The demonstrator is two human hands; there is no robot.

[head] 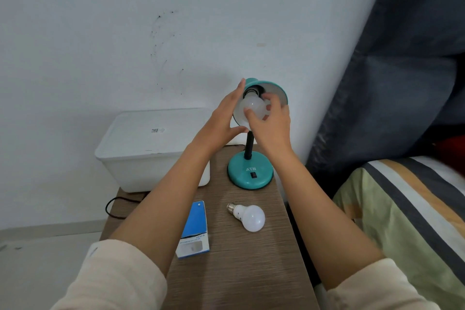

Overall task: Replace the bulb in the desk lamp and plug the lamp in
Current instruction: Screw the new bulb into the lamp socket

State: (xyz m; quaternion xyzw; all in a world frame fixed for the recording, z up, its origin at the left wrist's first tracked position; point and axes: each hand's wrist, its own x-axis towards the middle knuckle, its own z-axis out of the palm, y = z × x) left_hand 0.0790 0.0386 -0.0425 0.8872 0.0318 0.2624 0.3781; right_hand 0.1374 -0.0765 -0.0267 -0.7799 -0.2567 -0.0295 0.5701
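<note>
Your right hand [270, 121] curls its fingers around the frosted white bulb [253, 108] seated in the teal desk lamp [250, 171] at the bench's [251, 259] far right corner. Your left hand [221, 121] braces the shade, fingers flat and extended. Nearer you, a second white bulb [247, 216] lies beside a blue cardboard box [193, 229].

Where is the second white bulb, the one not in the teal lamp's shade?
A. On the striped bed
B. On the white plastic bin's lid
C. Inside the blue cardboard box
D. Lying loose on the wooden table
D: the loose white bulb lies on its side on the wooden table, between the blue cardboard box and the table's right edge.
</note>
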